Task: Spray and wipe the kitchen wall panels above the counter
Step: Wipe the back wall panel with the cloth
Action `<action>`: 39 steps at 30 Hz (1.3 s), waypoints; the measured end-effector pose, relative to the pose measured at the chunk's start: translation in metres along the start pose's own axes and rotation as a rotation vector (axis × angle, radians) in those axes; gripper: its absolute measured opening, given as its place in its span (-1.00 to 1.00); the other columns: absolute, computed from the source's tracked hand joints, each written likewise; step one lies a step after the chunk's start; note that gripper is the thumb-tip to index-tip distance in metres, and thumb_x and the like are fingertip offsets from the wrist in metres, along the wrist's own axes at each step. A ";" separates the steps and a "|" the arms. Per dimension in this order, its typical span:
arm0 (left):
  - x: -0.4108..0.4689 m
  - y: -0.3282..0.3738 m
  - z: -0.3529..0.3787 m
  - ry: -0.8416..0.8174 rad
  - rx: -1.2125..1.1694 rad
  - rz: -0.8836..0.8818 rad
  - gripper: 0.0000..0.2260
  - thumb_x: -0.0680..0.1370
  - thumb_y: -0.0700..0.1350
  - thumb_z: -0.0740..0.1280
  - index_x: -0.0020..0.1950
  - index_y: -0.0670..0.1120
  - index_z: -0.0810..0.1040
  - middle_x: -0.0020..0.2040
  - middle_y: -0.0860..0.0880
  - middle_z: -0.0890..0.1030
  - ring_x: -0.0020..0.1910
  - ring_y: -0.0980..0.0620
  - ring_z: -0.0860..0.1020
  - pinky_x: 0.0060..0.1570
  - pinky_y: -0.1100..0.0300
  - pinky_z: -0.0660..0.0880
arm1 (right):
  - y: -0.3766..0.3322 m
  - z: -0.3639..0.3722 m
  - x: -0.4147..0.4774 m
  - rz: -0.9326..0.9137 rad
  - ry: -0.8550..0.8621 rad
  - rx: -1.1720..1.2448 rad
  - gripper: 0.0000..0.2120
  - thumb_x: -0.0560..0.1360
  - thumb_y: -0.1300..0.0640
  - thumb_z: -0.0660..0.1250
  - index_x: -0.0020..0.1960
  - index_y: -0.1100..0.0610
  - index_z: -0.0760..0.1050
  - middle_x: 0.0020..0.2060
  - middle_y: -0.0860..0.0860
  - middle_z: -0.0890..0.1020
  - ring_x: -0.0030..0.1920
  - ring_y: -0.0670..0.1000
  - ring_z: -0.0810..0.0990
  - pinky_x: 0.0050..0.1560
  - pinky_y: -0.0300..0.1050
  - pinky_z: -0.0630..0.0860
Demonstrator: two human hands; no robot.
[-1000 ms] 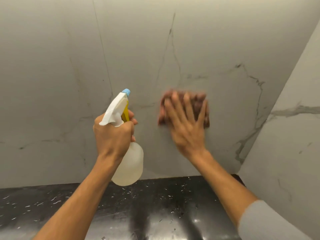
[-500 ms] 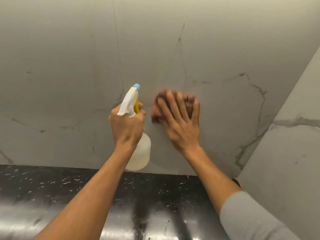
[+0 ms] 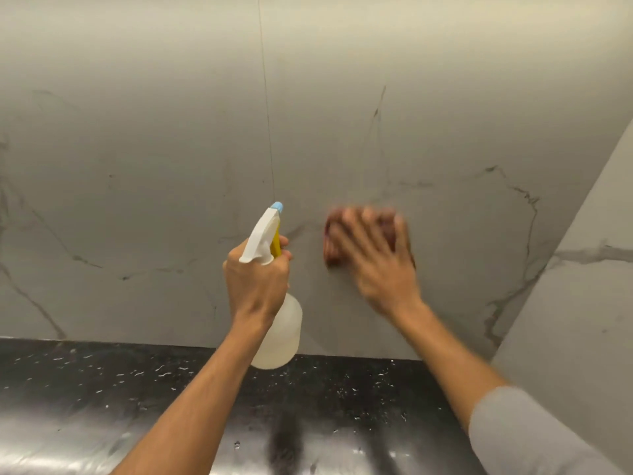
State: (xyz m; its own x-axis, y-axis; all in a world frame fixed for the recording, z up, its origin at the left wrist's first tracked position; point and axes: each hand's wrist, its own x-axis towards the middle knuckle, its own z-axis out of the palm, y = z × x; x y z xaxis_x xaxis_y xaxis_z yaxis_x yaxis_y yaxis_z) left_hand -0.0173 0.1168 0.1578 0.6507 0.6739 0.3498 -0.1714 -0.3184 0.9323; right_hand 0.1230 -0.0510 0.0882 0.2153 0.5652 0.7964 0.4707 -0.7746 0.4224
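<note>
Two wall panels (image 3: 445, 138) meet at a thin vertical seam just above your spray bottle (image 3: 277, 332). Your right hand (image 3: 378, 265), blurred, lies flat with fingers spread, pressing a reddish-brown cloth (image 3: 334, 240) against the grey veined panel right of the seam. Your left hand (image 3: 255, 281) is wrapped tight round the bottle's neck, nozzle toward the wall, over the black speckled counter (image 3: 102, 389).

spray bottle (image 3: 274, 323) left of cloth (image 3: 334, 241) | cloth on wall panel (image 3: 171, 166) — counter (image 3: 102, 389) below
</note>
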 end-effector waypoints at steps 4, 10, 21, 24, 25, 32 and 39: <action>0.006 -0.002 -0.012 -0.024 -0.028 0.046 -0.78 0.35 -0.38 0.32 -0.31 -0.06 0.60 -0.28 0.03 0.68 -0.52 0.00 0.56 -0.49 0.17 0.48 | 0.036 0.005 -0.076 -0.212 -0.150 -0.184 -0.20 0.47 0.30 0.14 0.64 -0.04 -0.05 0.62 -0.02 -0.08 0.62 0.04 -0.19 0.58 0.19 -0.21; 0.007 -0.011 -0.014 -0.050 -0.033 0.062 -0.78 0.35 -0.41 0.32 -0.24 -0.11 0.63 -0.30 0.09 0.67 -0.42 -0.05 0.61 -0.50 0.17 0.51 | 0.050 0.012 -0.011 0.157 0.149 -0.075 -0.36 0.65 0.06 0.33 0.63 -0.02 0.11 0.58 0.05 0.14 0.58 0.12 0.07 0.51 0.37 -0.04; 0.008 -0.045 -0.002 -0.067 -0.038 0.072 -0.78 0.38 -0.43 0.30 -0.23 -0.13 0.61 -0.23 0.07 0.67 -0.29 0.10 0.66 -0.48 0.26 0.52 | 0.005 0.063 -0.169 -0.692 -0.324 -0.006 -0.27 0.53 0.24 0.24 0.64 0.06 0.07 0.63 0.00 0.07 0.61 0.04 0.08 0.60 0.13 -0.12; 0.010 -0.052 -0.009 -0.057 -0.028 0.063 -0.80 0.38 -0.41 0.30 -0.21 -0.14 0.61 -0.21 0.05 0.67 -0.29 0.14 0.65 -0.47 0.32 0.51 | 0.038 0.050 -0.168 -0.743 -0.308 -0.020 -0.31 0.54 0.25 0.17 0.63 0.04 0.07 0.63 -0.01 0.06 0.61 0.04 0.06 0.61 0.13 -0.15; 0.010 -0.053 -0.012 -0.060 -0.031 0.064 -0.80 0.38 -0.41 0.30 -0.21 -0.13 0.61 -0.21 0.06 0.67 -0.29 0.15 0.65 -0.47 0.33 0.51 | 0.050 0.042 -0.163 -0.718 -0.299 -0.032 -0.30 0.53 0.28 0.14 0.64 0.03 0.07 0.63 -0.02 0.07 0.61 0.05 0.06 0.61 0.14 -0.17; 0.024 -0.038 -0.031 -0.090 -0.067 -0.018 -0.73 0.39 -0.46 0.30 -0.19 -0.11 0.65 -0.23 0.04 0.69 -0.27 0.02 0.67 -0.31 0.14 0.62 | 0.112 -0.020 -0.002 -0.215 0.080 -0.016 -0.50 0.62 0.18 0.28 0.55 0.01 0.34 0.53 0.10 0.33 0.56 0.15 0.26 0.51 0.33 0.09; 0.062 0.033 -0.070 -0.098 -0.051 0.111 -0.86 0.14 -0.26 0.23 -0.40 -0.09 0.54 -0.38 -0.14 0.61 -0.28 -0.22 0.60 -0.33 -0.02 0.55 | 0.108 -0.054 0.099 0.087 0.165 0.113 -0.57 0.68 0.11 0.23 0.54 0.06 0.34 0.56 0.13 0.25 0.58 0.18 0.18 0.49 0.42 0.03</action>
State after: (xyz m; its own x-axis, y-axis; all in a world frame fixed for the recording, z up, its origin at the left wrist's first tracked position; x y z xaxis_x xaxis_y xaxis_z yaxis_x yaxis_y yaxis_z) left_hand -0.0344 0.1954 0.2165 0.6942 0.5672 0.4431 -0.2821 -0.3519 0.8925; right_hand 0.1487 -0.0938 0.2358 0.1202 0.4365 0.8916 0.5518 -0.7760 0.3055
